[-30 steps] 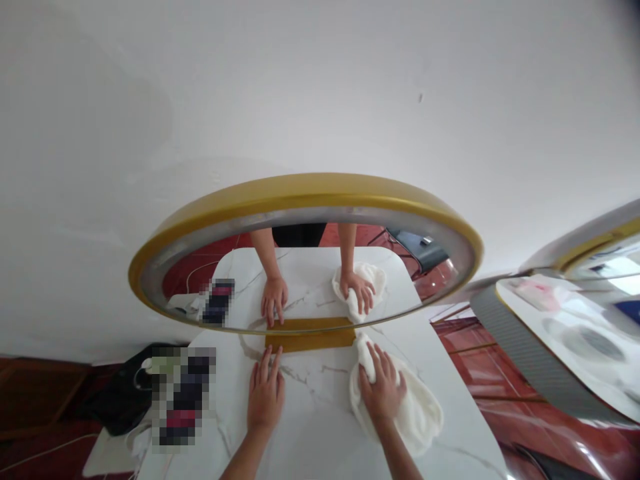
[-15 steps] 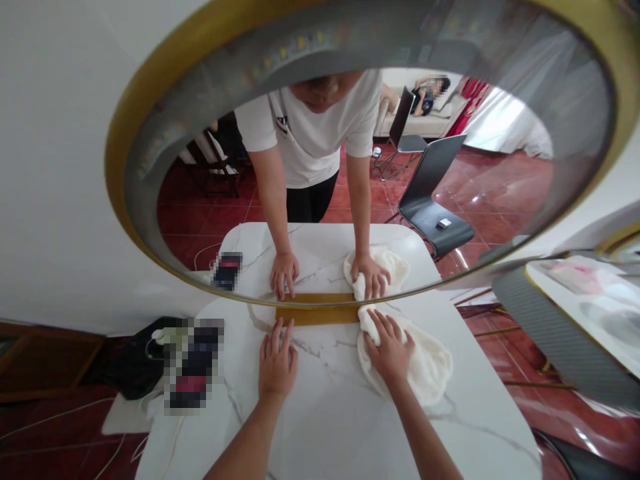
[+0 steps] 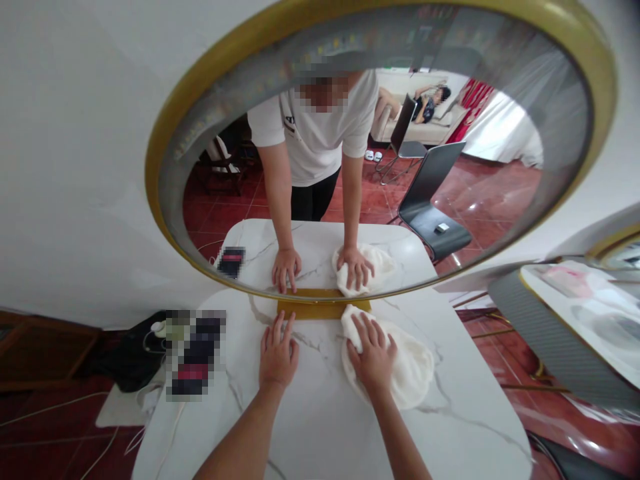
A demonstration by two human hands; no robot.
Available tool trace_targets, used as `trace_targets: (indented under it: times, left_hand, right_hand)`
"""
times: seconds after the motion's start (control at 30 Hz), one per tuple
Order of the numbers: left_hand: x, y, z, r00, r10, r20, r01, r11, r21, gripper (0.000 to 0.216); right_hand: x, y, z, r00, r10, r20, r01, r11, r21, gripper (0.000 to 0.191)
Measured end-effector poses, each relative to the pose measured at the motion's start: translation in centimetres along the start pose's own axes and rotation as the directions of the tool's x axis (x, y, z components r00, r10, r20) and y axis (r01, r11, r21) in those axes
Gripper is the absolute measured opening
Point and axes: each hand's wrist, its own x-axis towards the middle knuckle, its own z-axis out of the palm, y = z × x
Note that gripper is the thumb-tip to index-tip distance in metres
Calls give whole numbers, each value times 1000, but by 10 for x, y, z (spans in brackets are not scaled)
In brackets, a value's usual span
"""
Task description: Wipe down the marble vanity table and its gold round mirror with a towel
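Observation:
A white cloth (image 3: pixel 413 367) lies bunched on a white marble-patterned table (image 3: pixel 320 427). My right hand (image 3: pixel 373 357) presses down on its left part, fingers spread and flat over the fabric. The front fold of the cloth overlaps the right end of a flat gold plate (image 3: pixel 315 310) under the mirror. My left hand (image 3: pixel 278 353) rests palm down, fingers apart, its tips touching the plate's near left edge. A large round mirror (image 3: pixel 155 160) with a gold frame rises just beyond both hands and reflects them.
Left of my left hand, a blurred dark phone-like object (image 3: pixel 197 353) lies with a white cable. A black bag (image 3: pixel 127 357) is beyond the table's left edge. To the right stands another white-topped table (image 3: pixel 540 293). The mirror reflects chairs and a person lying on a sofa.
My right hand has slid the cloth leftward, and its fold now covers the plate's right end. My left hand stays in place. The view has shifted slightly.

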Motion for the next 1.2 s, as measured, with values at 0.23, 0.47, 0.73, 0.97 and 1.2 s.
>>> trace_targets:
  times: [0.23, 0.47, 0.73, 0.97, 1.2]
  left_hand:
    - [0, 2, -4, 1000, -2, 15, 1, 1000, 30, 59]
    - [0, 1, -5, 1000, 1, 13, -2, 999, 43, 60]
    - [-1, -2, -1, 1000, 28, 9, -28, 999, 44, 59]
    - [0, -1, -2, 1000, 7, -11, -6, 999, 46, 58]
    - [1, 1, -3, 1000, 0, -24, 1, 1000, 26, 58]
  right_hand:
    - [7, -16, 3, 998, 65, -5, -65, 998, -11, 52]
    - [9, -60, 9, 996, -85, 22, 84, 995, 63, 53]
    - [8, -93, 13, 978, -204, 51, 195, 971, 139, 54]
    - [6, -38, 7, 997, -73, -4, 73, 996, 59, 53]
    - [3, 20, 3, 994, 89, -67, -91, 995, -26, 51]
